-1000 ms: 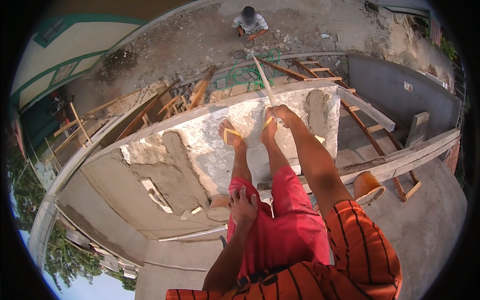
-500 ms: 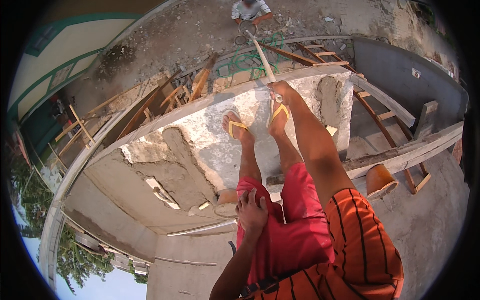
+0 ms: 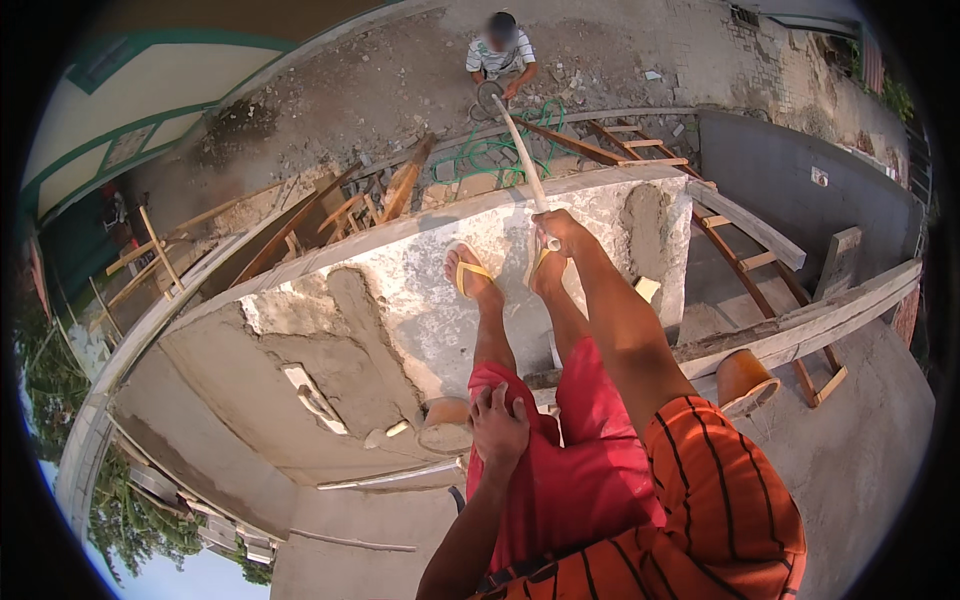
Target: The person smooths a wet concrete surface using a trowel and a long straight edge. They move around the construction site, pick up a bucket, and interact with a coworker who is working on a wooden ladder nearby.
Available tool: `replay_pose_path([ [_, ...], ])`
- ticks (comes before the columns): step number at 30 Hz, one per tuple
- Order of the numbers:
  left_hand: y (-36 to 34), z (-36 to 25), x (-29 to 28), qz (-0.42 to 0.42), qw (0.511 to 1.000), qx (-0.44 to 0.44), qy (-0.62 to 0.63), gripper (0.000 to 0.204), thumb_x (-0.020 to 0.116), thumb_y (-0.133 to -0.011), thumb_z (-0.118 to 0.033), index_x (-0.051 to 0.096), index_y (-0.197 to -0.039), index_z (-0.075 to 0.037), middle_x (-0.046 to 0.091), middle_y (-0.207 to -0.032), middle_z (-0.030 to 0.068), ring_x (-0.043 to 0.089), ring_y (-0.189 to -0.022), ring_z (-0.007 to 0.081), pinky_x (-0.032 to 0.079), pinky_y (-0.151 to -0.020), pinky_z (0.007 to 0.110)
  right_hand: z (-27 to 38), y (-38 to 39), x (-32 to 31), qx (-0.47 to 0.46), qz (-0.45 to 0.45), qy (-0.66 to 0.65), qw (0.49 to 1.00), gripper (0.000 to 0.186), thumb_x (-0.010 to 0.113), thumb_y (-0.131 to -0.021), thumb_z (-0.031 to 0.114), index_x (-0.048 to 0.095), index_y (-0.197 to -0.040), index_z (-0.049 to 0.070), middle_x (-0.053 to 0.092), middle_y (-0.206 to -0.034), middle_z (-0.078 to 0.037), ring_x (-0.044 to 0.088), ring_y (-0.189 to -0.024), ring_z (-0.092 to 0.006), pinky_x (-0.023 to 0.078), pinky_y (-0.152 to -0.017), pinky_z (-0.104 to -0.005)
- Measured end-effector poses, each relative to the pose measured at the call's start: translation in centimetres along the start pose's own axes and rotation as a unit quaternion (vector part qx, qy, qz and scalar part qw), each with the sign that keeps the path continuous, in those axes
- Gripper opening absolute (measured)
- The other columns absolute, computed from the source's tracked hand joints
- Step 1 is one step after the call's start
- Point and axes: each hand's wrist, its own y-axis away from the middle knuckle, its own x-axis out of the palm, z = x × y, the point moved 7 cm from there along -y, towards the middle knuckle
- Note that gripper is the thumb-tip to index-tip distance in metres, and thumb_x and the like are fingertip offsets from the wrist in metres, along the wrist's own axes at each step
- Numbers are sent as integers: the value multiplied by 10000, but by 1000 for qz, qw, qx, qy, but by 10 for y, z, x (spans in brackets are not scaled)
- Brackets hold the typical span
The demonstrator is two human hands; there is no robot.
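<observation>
My right hand (image 3: 563, 230) is closed round the near end of a long pale pole (image 3: 522, 150), beside my right foot. The pole slants down and away to a dark round container (image 3: 489, 98) below, held by another person (image 3: 500, 55) in a striped shirt. How the pole meets the container is too small to tell. My left hand (image 3: 500, 425) lies on the left leg of my red shorts (image 3: 600, 470), its fingers spread and holding nothing. My feet, in yellow-strapped flip-flops, stand on a concrete slab (image 3: 430, 320) with wet mortar patches.
A plastering float (image 3: 315, 398) lies on the slab's left part, near a mortar-stained bucket (image 3: 445, 425). At right are an orange bucket (image 3: 747, 382), a long beam (image 3: 810, 318) and a wooden ladder (image 3: 758, 260). A green hose (image 3: 480, 158) and loose boards (image 3: 405, 180) lie beyond the drop.
The view has tilted, so the slab, my feet and the other person appear lower. My right hand keeps its grip on the pole, and my left hand still rests on my leg.
</observation>
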Motion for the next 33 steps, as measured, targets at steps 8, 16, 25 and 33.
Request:
replay_pose_path([
  [8,2,2,-26,-21,1000,16,15,545,597,-842,-297,465,-1340,-118,443,-1366,170,382,-1295,347,296,-1070,496,0,229,31,48,33,-124,991,70,504,-945,93,519,-891,51,461,-654,-4,433,-508,-91,373,-431,-222],
  [16,80,-187,-159,-114,870,410,249,742,764,-667,-185,414,-1315,-95,449,-1332,186,380,-1288,374,319,-1064,451,60,656,0,84,128,-227,962,144,529,-907,111,457,-999,27,479,-770,-37,471,-590,-91,389,-473,-228],
  [25,114,-255,-146,-1,826,518,222,193,719,-626,-143,553,-684,-63,596,-675,172,605,-717,399,456,-622,446,53,786,-30,-32,191,-167,967,350,474,-972,303,461,-1133,-7,537,-782,-41,532,-528,-117,462,-472,-268],
  [33,205,-257,-217,-121,826,454,312,209,712,-641,-146,526,-639,-51,581,-646,190,592,-672,406,444,-580,454,54,664,-104,-336,17,148,930,426,600,-928,278,474,-1257,39,630,-933,-36,597,-705,-88,514,-618,-243],
])
